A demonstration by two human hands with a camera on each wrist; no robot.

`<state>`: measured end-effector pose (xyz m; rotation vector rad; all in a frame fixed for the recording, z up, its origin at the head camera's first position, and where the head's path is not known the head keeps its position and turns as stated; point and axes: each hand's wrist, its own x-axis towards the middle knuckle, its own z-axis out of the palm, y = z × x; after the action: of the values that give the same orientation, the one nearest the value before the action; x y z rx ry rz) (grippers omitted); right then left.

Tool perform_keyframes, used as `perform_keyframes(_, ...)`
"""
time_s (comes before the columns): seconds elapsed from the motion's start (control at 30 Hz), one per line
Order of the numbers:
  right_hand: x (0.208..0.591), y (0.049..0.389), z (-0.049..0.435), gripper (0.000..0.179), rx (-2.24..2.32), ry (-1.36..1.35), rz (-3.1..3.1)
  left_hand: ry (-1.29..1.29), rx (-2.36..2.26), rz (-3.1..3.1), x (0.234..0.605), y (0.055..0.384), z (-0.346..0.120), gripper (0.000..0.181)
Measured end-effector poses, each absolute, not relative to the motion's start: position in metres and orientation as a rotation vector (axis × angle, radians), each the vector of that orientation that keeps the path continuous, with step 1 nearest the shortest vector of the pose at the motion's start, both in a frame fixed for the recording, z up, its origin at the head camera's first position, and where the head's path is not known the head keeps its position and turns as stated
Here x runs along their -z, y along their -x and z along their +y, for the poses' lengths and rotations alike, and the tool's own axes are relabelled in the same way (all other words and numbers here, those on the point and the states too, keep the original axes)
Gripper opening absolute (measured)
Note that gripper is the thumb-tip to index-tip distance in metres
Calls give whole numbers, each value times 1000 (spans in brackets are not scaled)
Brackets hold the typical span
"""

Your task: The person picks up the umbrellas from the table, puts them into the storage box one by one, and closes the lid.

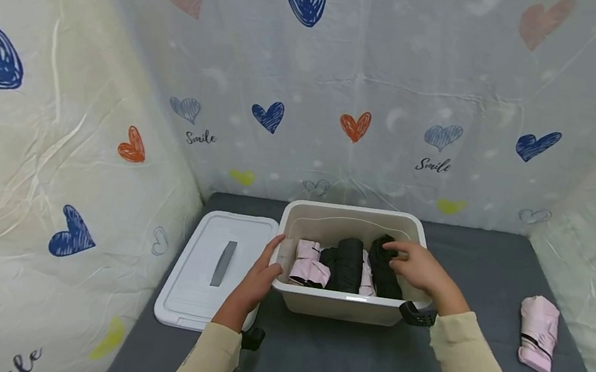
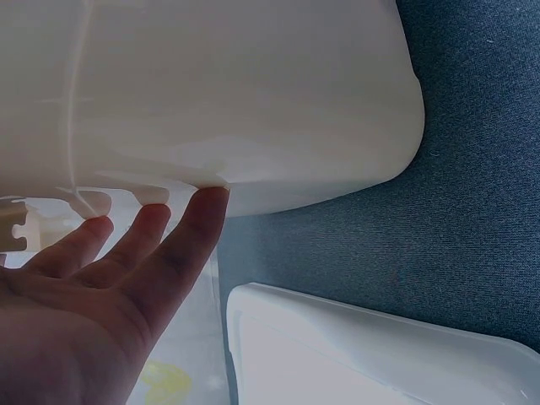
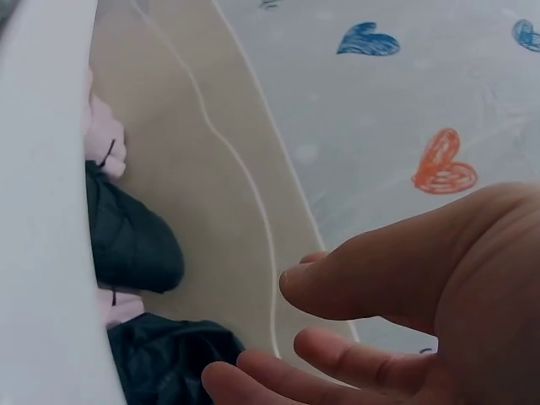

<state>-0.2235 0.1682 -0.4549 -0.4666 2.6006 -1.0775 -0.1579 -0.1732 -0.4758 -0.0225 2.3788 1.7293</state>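
Observation:
A white plastic storage bin (image 1: 341,305) holds several rolled fabric bundles, black and pink. My left hand (image 1: 259,278) is at the bin's left side; in the left wrist view its fingers (image 2: 181,245) extend against the outer wall. Over the right part of the bin, my right hand (image 1: 417,268) has its fingertips right at a black bundle (image 1: 385,273), and the right wrist view shows nothing between thumb and fingers. Beside that bundle lie a thicker black roll (image 1: 348,265) and, at the left, a pink bundle (image 1: 311,266) with a dark band.
The bin's white lid (image 1: 196,273), with a grey handle (image 1: 223,264), lies flat to the left on the dark grey table surface (image 1: 342,368). Another rolled pink bundle (image 1: 538,334) with a black band lies at the far right. Heart-printed sheeting (image 1: 312,75) hangs behind and along both sides.

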Motion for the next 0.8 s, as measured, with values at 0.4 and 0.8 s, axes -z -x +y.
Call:
perform_keyframes(0.4,446,205,187,45,1097,512,2632,69,-1736,2377,496,168,-176,72)
perform_keyframes(0.8,440,191,217,39,1240,476,2604,45,-1752,2420,509,170,-178,72)
